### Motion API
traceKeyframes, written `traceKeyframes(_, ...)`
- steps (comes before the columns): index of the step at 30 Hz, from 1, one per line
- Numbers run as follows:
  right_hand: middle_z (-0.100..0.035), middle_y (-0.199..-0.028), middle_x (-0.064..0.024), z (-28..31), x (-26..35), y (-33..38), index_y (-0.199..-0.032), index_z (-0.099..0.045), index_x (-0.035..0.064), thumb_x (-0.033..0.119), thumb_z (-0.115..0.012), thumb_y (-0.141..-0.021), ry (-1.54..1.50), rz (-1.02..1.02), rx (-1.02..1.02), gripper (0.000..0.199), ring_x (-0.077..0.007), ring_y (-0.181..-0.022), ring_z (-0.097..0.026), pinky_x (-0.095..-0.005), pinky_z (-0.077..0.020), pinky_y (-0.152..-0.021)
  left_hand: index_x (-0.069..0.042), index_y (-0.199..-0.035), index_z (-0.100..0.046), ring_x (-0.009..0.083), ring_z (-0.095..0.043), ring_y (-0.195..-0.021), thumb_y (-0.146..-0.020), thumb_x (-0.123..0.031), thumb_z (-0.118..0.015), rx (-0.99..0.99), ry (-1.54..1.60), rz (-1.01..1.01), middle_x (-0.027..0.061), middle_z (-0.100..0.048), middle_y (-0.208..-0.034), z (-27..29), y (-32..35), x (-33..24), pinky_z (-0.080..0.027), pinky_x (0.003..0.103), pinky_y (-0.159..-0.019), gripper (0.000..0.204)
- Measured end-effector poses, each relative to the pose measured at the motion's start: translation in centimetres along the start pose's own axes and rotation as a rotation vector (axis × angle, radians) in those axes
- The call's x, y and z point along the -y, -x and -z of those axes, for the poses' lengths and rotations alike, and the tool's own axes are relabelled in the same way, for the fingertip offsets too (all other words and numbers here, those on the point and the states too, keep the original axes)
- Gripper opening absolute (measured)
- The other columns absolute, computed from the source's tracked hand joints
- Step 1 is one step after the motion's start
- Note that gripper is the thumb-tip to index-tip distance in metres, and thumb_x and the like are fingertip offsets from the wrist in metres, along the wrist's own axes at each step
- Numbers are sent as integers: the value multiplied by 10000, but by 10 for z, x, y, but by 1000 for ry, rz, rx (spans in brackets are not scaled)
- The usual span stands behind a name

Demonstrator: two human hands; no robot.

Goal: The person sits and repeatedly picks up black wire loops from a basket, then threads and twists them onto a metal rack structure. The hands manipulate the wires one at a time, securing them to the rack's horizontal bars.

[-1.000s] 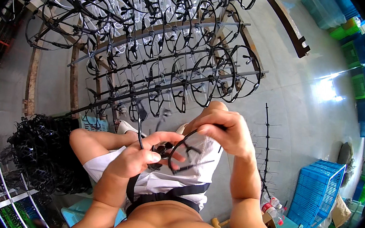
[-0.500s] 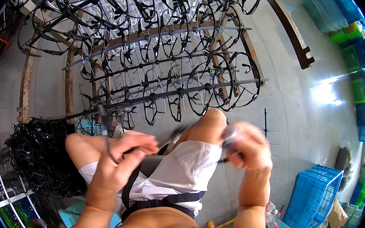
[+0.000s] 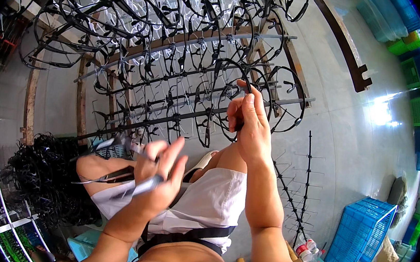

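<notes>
From my remote view, the biggest thing in front of me is the wooden drying rack (image 3: 80,111), its grey rails (image 3: 199,42) strung with rows of black plastic eyeglass frames (image 3: 215,87) hanging by their rims. It fills the upper half of the view, over a grey concrete floor (image 3: 354,142). To the left, beside my knee, lies a tangled heap of black frames (image 3: 42,174); to the right stand a thin pegged stand (image 3: 305,183) and a blue crate (image 3: 363,236).

A second ago both hands met over my lap around one black frame. Now they are well apart. My right hand (image 3: 250,122) has gone up to the rack, fingers closed on a black frame piece (image 3: 240,124) held against the hanging row near the lower rail, thumb pointing up. I judge that the frame is being hung, or is just about seated on the rail; I can't tell whether it already carries its own weight.

My left hand (image 3: 160,177) has dropped over my white shorts (image 3: 212,203), fingers loosely spread, with a slim grey tool (image 3: 144,185) pinched between thumb and forefinger. It is blurred, so I can't tell what kind of tool it is. A thin dark strip (image 3: 114,176) lies across my thigh just beside that hand.
</notes>
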State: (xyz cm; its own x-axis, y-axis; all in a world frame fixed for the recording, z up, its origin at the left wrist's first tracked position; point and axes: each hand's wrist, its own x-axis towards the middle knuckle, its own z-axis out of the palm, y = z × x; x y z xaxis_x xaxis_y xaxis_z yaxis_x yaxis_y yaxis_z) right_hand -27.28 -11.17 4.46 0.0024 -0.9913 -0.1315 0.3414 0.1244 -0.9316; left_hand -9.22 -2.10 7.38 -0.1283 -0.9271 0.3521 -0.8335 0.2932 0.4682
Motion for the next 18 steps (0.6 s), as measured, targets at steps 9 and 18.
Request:
traceKeyframes(9, -496, -731, 30, 0, -29, -8, -1285, -460, 115, 295, -355, -1020, 201, -26, -43, 338, -28, -594, -366, -172, -304, -517, -109, -859, -663, 260, -537, -673, -730, -86, -704, 18, -31, -103, 36, -595, -790, -28, -13, 26, -432, 361, -617, 137)
traceKeyframes(18, -510, -753, 38, 5, -46, -6, -1270, -479, 139, 319, -387, -1009, -220, -173, 21, 331, -41, -632, -347, -190, -312, -538, -85, -859, -658, 268, -578, -663, -750, -83, -691, 22, 19, -59, 49, -621, -785, -30, -9, 26, -437, 366, -687, 114)
